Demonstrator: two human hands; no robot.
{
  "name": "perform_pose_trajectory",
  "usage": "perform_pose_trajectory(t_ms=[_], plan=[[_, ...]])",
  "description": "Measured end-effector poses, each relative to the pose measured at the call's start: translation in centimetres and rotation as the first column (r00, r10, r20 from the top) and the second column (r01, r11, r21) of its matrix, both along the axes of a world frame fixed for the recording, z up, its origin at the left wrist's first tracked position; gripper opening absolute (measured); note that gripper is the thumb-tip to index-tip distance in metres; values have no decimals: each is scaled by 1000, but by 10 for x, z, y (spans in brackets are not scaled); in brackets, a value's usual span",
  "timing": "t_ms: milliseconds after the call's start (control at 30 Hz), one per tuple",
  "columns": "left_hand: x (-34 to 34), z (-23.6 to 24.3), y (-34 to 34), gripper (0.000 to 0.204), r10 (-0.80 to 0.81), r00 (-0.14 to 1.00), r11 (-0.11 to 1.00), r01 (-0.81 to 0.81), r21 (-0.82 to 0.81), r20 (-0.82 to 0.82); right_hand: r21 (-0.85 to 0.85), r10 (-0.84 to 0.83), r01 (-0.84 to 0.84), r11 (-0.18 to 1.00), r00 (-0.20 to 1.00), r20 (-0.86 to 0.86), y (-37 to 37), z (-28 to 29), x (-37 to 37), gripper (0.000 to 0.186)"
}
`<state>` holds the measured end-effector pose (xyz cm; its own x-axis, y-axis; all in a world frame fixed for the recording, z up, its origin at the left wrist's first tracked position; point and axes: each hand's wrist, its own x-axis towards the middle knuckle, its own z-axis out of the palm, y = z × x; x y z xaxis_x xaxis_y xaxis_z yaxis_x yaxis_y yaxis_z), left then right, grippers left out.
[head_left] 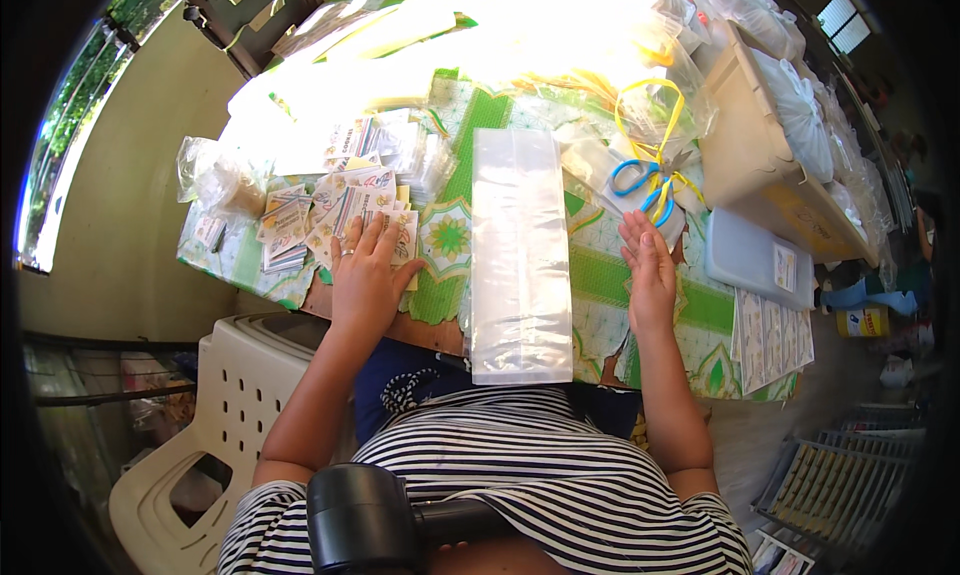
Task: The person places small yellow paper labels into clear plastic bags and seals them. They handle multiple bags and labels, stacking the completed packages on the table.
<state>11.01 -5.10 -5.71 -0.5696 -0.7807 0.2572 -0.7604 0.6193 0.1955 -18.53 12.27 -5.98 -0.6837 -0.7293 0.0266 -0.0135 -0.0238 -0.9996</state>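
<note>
My left hand (364,280) lies palm down at the near end of a spread of small printed cards (352,197), its fingers stretched over them. Between my hands a long, clear plastic sleeve (520,265) lies lengthwise, its near end at the table's front edge; I cannot tell if it is one or a stack. To its right my right hand (650,280) rests on its side, fingers extended and nothing visible in them. Just beyond those fingertips are blue-handled scissors (630,179) with yellow ribbon (683,100) around them.
Clear plastic packets (428,165) and a plastic-wrapped bundle (228,187) lie at the left. A cardboard box (770,145) of bagged goods stands right, by a pale blue plastic container (755,258) and a printed sheet (770,340). A beige chair (245,390) is at my left.
</note>
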Motion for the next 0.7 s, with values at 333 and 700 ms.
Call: perform_pose_trajectory(t_ms=[333, 700], plan=[[-22, 58, 2, 22, 27, 778, 895, 261, 362, -628, -87, 103, -125, 988, 969, -223, 2, 52, 28, 30], [-66, 85, 32, 26, -53, 673, 623, 599, 502, -738, -50, 399, -397, 917, 904, 152, -23, 86, 53, 15]])
